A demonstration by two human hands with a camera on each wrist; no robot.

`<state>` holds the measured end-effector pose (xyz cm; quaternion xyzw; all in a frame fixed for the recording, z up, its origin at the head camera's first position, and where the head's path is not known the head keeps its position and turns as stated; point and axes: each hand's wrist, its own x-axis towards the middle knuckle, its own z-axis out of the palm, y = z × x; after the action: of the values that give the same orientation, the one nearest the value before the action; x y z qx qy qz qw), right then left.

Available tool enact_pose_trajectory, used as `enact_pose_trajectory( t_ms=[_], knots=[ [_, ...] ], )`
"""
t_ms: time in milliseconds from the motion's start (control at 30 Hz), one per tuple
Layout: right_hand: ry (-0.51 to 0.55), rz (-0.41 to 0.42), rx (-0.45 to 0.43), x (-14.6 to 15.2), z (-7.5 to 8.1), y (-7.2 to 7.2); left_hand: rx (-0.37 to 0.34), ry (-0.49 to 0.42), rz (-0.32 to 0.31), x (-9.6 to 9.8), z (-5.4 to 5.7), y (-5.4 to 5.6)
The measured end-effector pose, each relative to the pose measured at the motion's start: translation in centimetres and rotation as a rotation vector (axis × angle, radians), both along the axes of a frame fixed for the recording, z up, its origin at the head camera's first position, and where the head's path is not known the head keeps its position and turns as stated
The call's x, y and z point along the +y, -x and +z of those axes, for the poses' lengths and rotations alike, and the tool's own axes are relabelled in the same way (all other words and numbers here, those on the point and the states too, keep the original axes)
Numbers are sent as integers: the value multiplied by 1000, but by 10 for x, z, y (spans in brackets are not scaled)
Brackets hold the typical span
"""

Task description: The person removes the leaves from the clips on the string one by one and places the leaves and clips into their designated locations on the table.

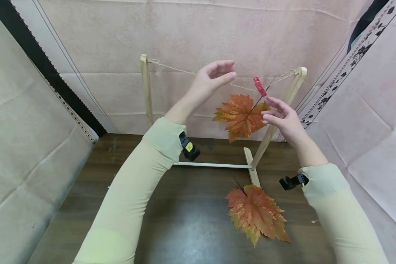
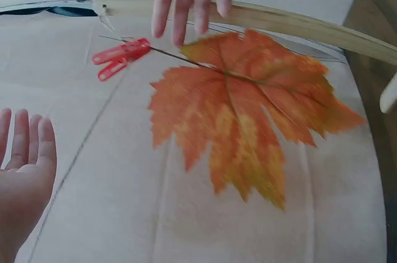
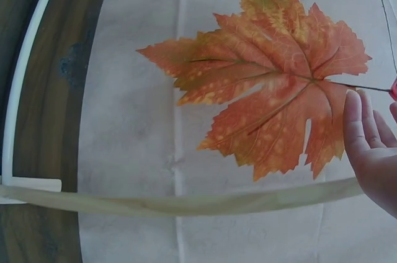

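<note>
An orange artificial maple leaf (image 1: 241, 116) hangs by its thin dark stem from a red clothespin (image 1: 259, 86) clipped on the string (image 1: 178, 69). Close to the leaf's right edge is my right hand (image 1: 282, 119), fingers relaxed and slightly bent, gripping nothing. My left hand (image 1: 212, 77) is raised by the string, left of the clothespin, its fingers loose and holding nothing. In the left wrist view the clothespin (image 2: 122, 57) pinches the stem, apart from both hands. A second group of orange leaves (image 1: 255, 214) lies on the table below.
The string runs between a left wooden post (image 1: 146, 88) and a right wooden post (image 1: 295, 86). A white rod (image 1: 214, 165) joins the stand low down, by a wooden foot (image 1: 252, 168). Pale cloth (image 1: 102, 47) encloses the dark wooden table (image 1: 191, 234) behind and at the sides.
</note>
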<state>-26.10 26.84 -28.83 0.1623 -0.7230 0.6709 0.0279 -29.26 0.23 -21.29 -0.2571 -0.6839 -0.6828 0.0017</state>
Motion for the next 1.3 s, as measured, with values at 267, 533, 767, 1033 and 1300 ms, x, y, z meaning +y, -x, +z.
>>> enact_pose_trajectory(
  t_ms=[267,533,767,1033,1300],
  knots=[
    [-44,-60,-26,-10,7,9,28,11,20,25,6,11],
    [-40,-103,2,-18,7,21,-96,117,54,55,-1,13],
    [-75,-122,25,-22,6,25,-113,157,46,76,-4,15],
    [-139,-165,41,-24,6,24,-68,115,93,81,-12,14],
    [-104,-141,34,-23,6,19,-63,144,121,80,-15,14]
  ],
)
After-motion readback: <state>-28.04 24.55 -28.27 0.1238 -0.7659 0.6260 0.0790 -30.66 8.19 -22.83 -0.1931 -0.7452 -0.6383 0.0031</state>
